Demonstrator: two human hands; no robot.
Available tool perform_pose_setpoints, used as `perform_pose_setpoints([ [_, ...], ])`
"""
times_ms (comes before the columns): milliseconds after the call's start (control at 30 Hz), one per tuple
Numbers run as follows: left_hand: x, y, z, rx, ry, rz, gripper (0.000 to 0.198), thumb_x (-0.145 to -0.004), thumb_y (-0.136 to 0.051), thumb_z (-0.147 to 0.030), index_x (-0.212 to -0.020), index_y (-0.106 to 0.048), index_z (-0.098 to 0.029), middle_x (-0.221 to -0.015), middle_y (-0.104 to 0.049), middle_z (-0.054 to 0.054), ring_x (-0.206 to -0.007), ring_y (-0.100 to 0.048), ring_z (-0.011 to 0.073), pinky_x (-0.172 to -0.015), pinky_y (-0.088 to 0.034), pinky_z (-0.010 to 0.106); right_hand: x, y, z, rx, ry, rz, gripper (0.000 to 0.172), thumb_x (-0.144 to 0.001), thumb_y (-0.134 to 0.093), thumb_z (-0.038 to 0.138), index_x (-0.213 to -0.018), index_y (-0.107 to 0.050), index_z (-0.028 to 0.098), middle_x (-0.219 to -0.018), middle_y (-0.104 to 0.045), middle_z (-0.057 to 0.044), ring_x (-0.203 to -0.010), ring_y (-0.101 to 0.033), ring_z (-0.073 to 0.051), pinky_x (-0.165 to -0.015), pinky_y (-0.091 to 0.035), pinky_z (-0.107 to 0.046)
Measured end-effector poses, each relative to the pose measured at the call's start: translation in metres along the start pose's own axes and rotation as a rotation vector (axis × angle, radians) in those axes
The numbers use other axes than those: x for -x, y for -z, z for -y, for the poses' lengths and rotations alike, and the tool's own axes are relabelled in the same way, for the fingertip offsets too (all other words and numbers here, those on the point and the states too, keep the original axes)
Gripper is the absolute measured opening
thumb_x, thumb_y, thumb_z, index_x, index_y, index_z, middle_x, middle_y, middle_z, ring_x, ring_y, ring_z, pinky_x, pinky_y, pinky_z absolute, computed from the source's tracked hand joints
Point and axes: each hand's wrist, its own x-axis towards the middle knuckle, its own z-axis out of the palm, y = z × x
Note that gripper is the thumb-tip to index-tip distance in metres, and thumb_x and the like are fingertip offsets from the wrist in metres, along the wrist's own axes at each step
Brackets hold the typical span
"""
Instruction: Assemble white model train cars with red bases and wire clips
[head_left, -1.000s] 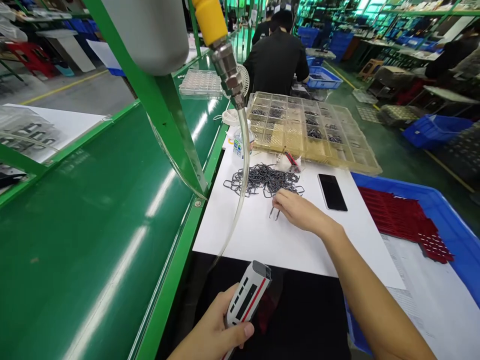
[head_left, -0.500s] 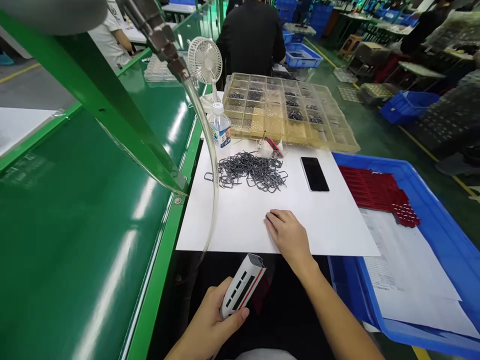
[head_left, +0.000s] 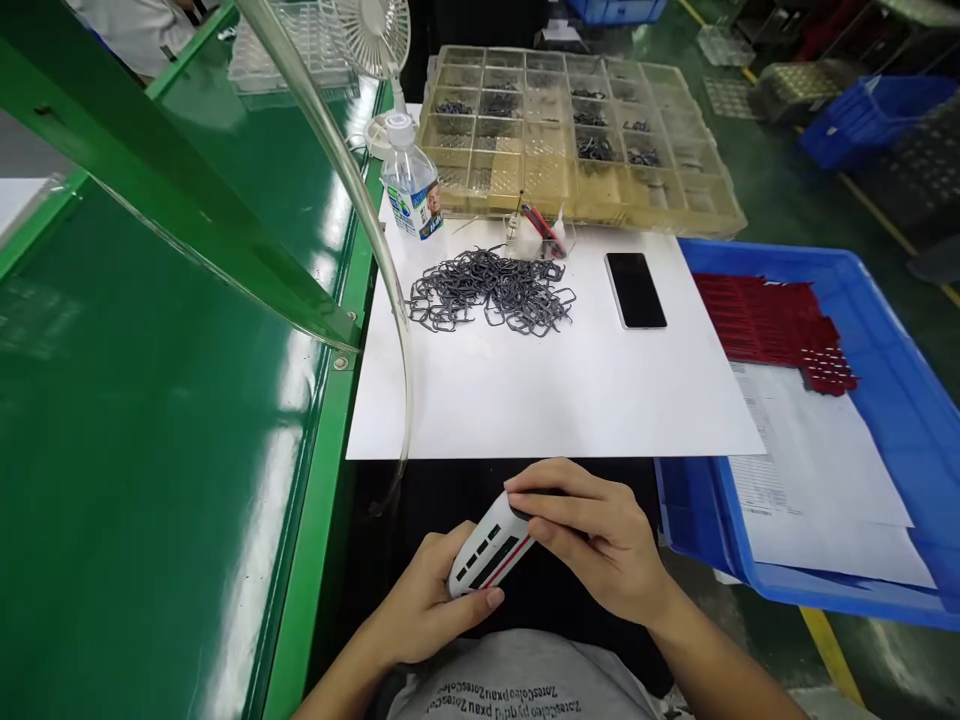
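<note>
My left hand (head_left: 424, 600) is wrapped round a white toy train car (head_left: 487, 547) with black windows and a red stripe, held low in front of my body. My right hand (head_left: 592, 535) has its fingers closed over the front end of the same train car; whether a metal clip is under them is hidden. A heap of dark grey metal clips (head_left: 487, 292) lies on the white sheet (head_left: 555, 390) farther out, well clear of both hands.
A black phone (head_left: 635, 289) lies right of the clips. Behind stand a yellowish compartment tray (head_left: 577, 135), a water bottle (head_left: 411, 180) and a small fan (head_left: 373, 40). A blue crate (head_left: 885, 330) with red parts and papers is at right. Green conveyor (head_left: 150, 420) and a clear hose (head_left: 360, 210) at left.
My right hand drew back from the clip heap across the white sheet and closed on the train car's front end. The view tilted down toward my lap.
</note>
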Motion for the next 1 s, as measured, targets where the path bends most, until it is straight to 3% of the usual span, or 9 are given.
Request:
perform_pose_setpoints([
  [267,0.001,-0.010,0.001,0.056,-0.039,-0.008,0.032,-0.102,-0.071,-0.050,-0.111,-0.071,-0.019,-0.075,-0.052,-0.004,-0.063,-0.047,0.0130,-0.059,-0.037,0.026,0.010,-0.001,0.005,0.139,0.043,-0.033,0.040,-0.104,-0.068,0.006,-0.140,-0.078,0.022,-0.132,-0.081,-0.010,-0.121,-0.075,-0.019,-0.100,-0.067,-0.034],
  [500,0.001,-0.010,0.003,0.063,-0.105,0.026,0.023,-0.102,-0.074,-0.040,-0.102,-0.065,-0.019,-0.075,-0.048,-0.005,-0.064,-0.040,0.0109,-0.059,-0.031,0.025,0.015,-0.005,0.013,0.051,-0.107,-0.085,0.031,-0.105,-0.067,0.011,-0.128,-0.083,0.024,-0.126,-0.082,-0.007,-0.113,-0.079,-0.018,-0.091,-0.068,-0.029],
  [733,0.006,-0.012,0.005,0.097,-0.108,0.041,0.021,-0.104,-0.073,-0.038,-0.111,-0.068,-0.019,-0.075,-0.049,-0.006,-0.062,-0.040,0.0102,-0.058,-0.032,0.024,0.021,0.002,0.010,0.408,0.208,0.014,0.041,-0.103,-0.075,0.017,-0.143,-0.071,0.011,-0.134,-0.080,-0.014,-0.128,-0.070,-0.026,-0.105,-0.066,-0.044],
  [1000,0.005,-0.018,-0.003,0.159,-0.113,0.118,0.025,-0.099,-0.078,-0.040,-0.099,-0.066,-0.018,-0.072,-0.045,-0.007,-0.061,-0.038,0.0090,-0.059,-0.030,0.025,0.032,0.016,0.023,0.662,0.398,0.082,0.032,-0.105,-0.073,0.021,-0.129,-0.076,-0.001,-0.125,-0.083,-0.020,-0.112,-0.075,-0.028,-0.084,-0.069,-0.041],
])
